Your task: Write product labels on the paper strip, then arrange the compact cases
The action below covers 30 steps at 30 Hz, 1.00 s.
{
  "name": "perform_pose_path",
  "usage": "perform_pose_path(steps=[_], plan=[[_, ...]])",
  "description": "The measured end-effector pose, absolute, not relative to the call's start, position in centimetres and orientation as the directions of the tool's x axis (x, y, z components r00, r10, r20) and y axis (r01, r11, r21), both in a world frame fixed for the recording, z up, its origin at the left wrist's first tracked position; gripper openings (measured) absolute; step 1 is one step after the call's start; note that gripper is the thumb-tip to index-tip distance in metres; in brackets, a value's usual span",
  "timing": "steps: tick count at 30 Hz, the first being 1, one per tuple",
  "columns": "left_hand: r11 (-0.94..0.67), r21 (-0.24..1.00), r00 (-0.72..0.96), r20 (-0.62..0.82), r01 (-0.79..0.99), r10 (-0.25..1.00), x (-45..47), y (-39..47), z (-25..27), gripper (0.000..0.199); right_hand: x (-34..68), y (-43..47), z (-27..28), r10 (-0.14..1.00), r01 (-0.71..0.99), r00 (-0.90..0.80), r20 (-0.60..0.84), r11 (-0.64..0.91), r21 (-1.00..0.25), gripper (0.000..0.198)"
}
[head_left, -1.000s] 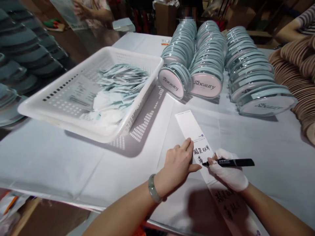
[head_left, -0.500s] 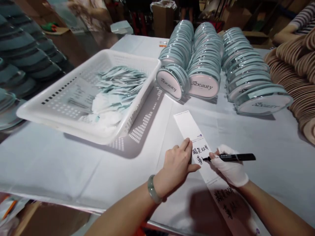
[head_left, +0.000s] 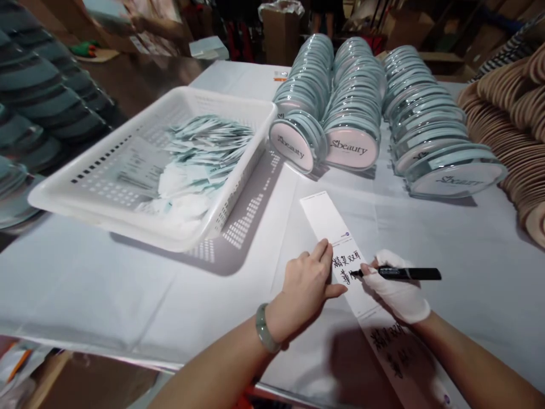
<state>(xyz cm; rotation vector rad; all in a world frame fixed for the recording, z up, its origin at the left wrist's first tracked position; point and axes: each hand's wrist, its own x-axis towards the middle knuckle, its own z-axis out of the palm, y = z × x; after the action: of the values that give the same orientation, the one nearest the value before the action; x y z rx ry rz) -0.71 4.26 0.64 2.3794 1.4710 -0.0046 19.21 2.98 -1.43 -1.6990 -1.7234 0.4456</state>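
The right hand (head_left: 395,284), in a white glove (head_left: 411,304) that leaves the fingertips bare, has its grip pinched round the black marker (head_left: 411,274), the pen lying nearly level with its tip at the second line of writing (head_left: 346,261) on the strip (head_left: 320,211). The left hand (head_left: 304,278) is loosely spread, thumb apart from the fingers, and lies along the strip's left edge, seemingly steadying it; a bangle (head_left: 267,328) rings that wrist. The strip lies flat and slantwise on the surface (head_left: 187,324), running from between the hands down under the right forearm. The step in hand looks to be lettering the middle section: its first line is written, the second looks unfinished at the tip, while the section nearest the body bears two lines and the far one has no handwriting. The next move likely calls for short, light strokes to finish that line, with the left hand holding the paper from sliding and the right kept off wet ink. Farther out stand a white basket (head_left: 140,237) of packets (head_left: 213,136) to the left, rows of cases (head_left: 349,149) beyond the strip, and brown pads (head_left: 498,136) at the far right.
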Motion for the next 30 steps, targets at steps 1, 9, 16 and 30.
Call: perform_pose_path(steps=[1, 9, 16, 30], plan=[[-0.403, 0.285, 0.461, -0.179, 0.87, 0.869, -0.7, 4.2, 0.6, 0.083, 19.2, 2.9, -1.5, 0.974, 0.744, 0.071, 0.215, 0.091, -0.661, 0.042], [-0.408, 0.289, 0.466, -0.17, 0.866, 0.868, -0.8, 4.2, 0.6, 0.08, 20.1, 3.1, -2.5, 0.967, 0.631, 0.157, 0.199, 0.056, -0.774, 0.043], [-0.398, 0.307, 0.467, -0.197, 0.864, 0.862, -0.8, 4.3, 0.7, 0.076, 19.8, 3.2, -1.9, 0.977, 0.676, 0.112, 0.182, 0.06, -0.734, 0.041], [-0.399, 0.288, 0.464, -0.209, 0.871, 0.861, -0.7, 4.4, 0.7, 0.079, 20.1, 3.1, -1.8, 0.976, 0.707, 0.07, 0.206, 0.097, -0.701, 0.039]])
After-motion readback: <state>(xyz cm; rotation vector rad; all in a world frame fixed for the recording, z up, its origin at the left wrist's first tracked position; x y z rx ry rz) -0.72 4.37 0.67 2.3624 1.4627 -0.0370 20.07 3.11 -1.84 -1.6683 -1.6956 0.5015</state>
